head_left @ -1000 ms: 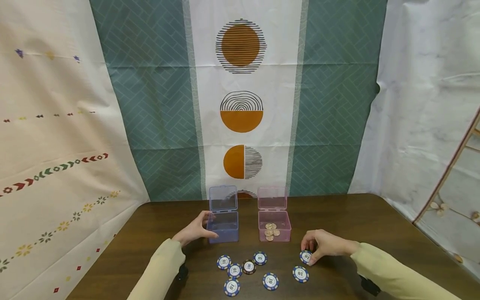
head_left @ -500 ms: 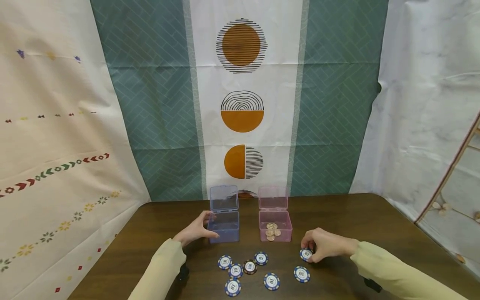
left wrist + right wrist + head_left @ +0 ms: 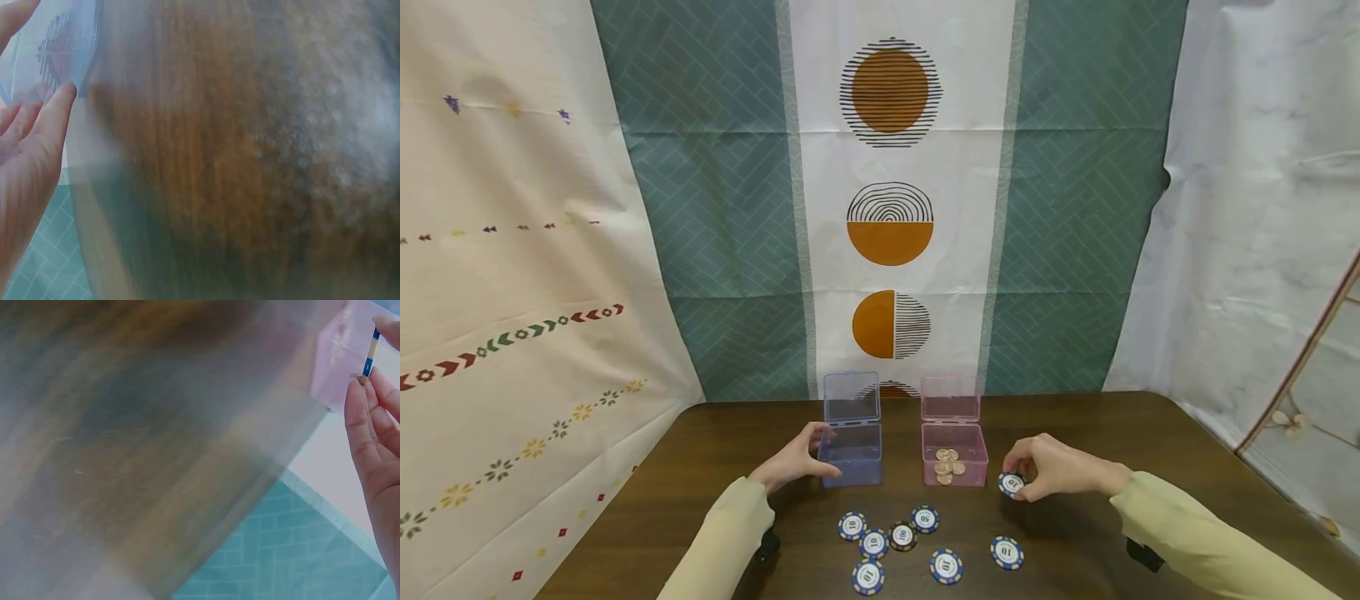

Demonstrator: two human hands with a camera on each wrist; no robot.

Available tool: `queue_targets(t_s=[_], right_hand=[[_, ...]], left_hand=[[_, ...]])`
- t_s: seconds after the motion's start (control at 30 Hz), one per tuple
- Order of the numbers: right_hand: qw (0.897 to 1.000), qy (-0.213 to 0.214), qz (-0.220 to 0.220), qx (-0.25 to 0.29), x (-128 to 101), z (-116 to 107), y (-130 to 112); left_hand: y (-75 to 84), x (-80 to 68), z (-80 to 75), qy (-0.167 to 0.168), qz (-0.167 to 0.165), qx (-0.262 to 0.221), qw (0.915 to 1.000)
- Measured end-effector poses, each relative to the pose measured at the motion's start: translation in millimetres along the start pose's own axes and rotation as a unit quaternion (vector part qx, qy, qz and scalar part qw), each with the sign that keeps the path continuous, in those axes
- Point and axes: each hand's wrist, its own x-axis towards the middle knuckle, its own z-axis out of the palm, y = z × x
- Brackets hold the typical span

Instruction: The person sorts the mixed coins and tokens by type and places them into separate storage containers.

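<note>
Poker chip (image 3: pixel 1011 482), blue and white, is pinched in the grip of the right hand (image 3: pixel 1054 469), lifted just off the counter (image 3: pixel 1150 442) and tilted with its face toward the near side; the right wrist view shows it edge-on between thumb and fingertips (image 3: pixel 356 400). The pink box (image 3: pixel 954 454), lid up and coins inside, lies just left of the chip and slightly farther back; the blue box (image 3: pixel 851 454) stands well apart, farther left. The left hand (image 3: pixel 792 460) has its fingers curved round the blue box's left wall, holding it. The right hand is the nearer to both the chip and the pink box. Seven more chips (image 3: pixel 902 535) lie on the counter near the person.
</note>
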Motion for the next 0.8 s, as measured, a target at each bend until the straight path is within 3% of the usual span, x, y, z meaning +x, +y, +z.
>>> queue_targets(t_s=[0.3,0.53,0.8], right_hand=[[1.0,0.025,-0.006,0.003,20,-8,-12],[0.999,0.034,-0.017,0.003,46,-4,-24],[0.999,0.034,-0.009,0.012,80,8,-39]], left_hand=[[-0.5,0.0,0.0,0.0,0.004,-0.003,1.0],[-2.2,-0.2,-0.9,0.002,-0.004,0.002,1.0],[7.5,-5.0,0.0,-0.002,-0.002,-0.007,1.0]])
